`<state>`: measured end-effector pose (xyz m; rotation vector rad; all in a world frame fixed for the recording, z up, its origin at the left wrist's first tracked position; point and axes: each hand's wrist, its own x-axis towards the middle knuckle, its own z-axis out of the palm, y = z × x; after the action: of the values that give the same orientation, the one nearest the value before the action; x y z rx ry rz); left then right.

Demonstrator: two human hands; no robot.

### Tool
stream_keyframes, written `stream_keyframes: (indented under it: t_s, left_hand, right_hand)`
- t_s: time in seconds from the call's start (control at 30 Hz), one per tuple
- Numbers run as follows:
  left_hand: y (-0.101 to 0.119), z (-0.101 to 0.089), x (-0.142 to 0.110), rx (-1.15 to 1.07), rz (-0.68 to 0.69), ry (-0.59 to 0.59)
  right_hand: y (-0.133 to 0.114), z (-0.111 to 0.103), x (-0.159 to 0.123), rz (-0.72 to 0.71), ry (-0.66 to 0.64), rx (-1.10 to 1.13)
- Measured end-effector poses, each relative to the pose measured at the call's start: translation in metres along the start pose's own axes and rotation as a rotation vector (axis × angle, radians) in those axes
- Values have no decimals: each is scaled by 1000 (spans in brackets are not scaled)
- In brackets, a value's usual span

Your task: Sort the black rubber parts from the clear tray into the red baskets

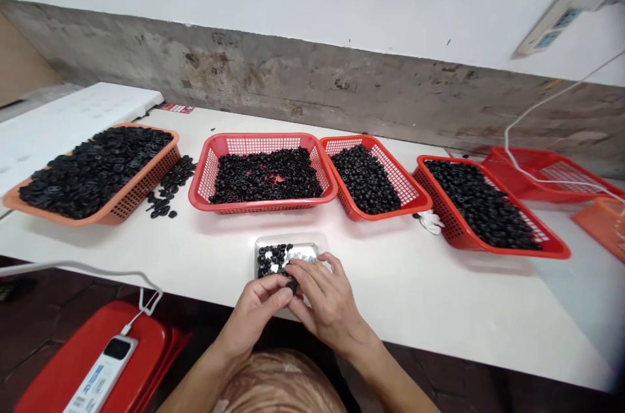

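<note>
My left hand [261,305] pinches a small black round part [291,285] between thumb and forefinger at the table's front edge. Close against it, my right hand [327,292] has its fingers bent over the same spot; whether its fingertips grip the part too, or something else, is hidden. Just beyond both hands sits a small clear tray [319,238], partly covered by my right fingers. Black ring-like parts [266,260] fill its left side, and tiny silvery pieces [305,251] lie on its right.
Behind the tray stand a pink-red basket [263,207] and a red basket [359,212], both holding black parts. An orange basket [120,208] is heaped at left, with loose black pieces [170,182] beside it. Another red basket [449,230] stands right. A power bank [102,374] rests on a red stool [146,341].
</note>
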<state>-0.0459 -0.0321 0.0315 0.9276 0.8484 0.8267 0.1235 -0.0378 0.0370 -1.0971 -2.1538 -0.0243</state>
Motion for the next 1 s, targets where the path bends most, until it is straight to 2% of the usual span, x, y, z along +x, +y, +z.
stream_keyframes:
  t_s: [0.23, 0.4, 0.57, 0.7, 0.83, 1.0]
  left_hand:
    - [0, 6, 2, 24, 14, -9]
    - [-5, 7, 1, 48, 30, 9]
    - [-7, 7, 1, 66, 36, 6]
    - [-5, 11, 2, 43, 4, -21]
    - [-5, 12, 1, -131, -118, -38]
    - [-4, 12, 1, -394, -236, -122]
  right_hand:
    - [-3, 6, -6, -28, 29, -4]
    - [1, 13, -9, -113, 52, 10]
    - [8, 12, -9, -200, 105, 14]
    - [8, 11, -14, -78, 178, 158]
    - [6, 12, -17, 40, 230, 240]
    - [6, 8, -16, -22, 159, 237]
